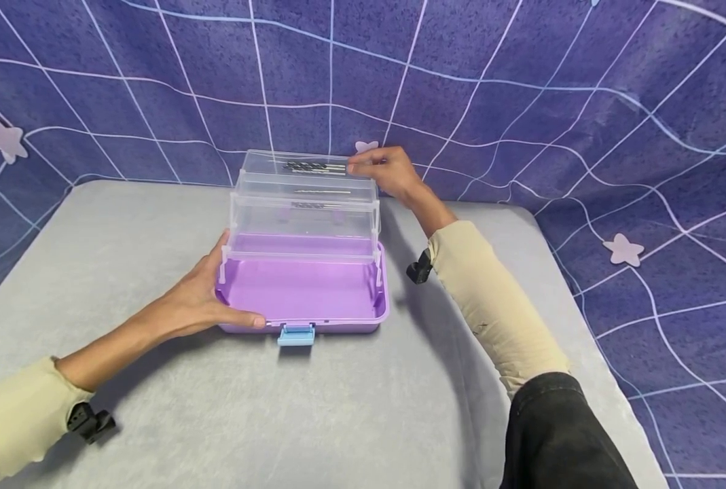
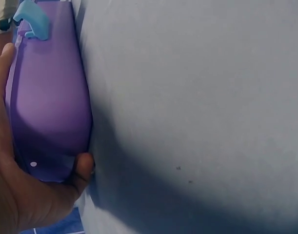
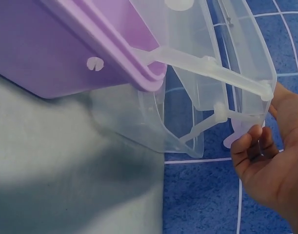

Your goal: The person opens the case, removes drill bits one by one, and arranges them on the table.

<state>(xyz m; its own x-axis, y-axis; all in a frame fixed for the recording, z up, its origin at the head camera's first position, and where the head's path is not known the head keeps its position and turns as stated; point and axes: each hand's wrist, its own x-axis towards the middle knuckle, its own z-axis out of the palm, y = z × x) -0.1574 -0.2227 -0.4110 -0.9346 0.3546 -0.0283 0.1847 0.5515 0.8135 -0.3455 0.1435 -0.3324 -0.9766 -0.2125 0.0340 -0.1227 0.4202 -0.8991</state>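
A purple toolbox (image 1: 304, 288) with a light-blue latch (image 1: 297, 335) stands unfolded, its clear trays (image 1: 304, 221) stepped up behind the base. My left hand (image 1: 206, 299) grips the base's left front corner. Its thumb lies along the front rim, while other fingers reach along the side. At the right end of the top tray (image 1: 265, 163), my right hand (image 1: 390, 170) holds the edge between thumb and index finger, close to the ends of several dark-tipped drill bits (image 1: 307, 167). In the right wrist view those two fingertips are partly hidden. Thinner bits (image 1: 322, 191) lie in lower trays.
Grey cloth (image 1: 338, 414) covers the table. Behind it hangs a blue curtain (image 1: 491, 88) with pale lines and stars. Pale hinge arms (image 3: 202, 66) join the trays to the base, and a clear panel (image 3: 134, 117) hangs behind the base.
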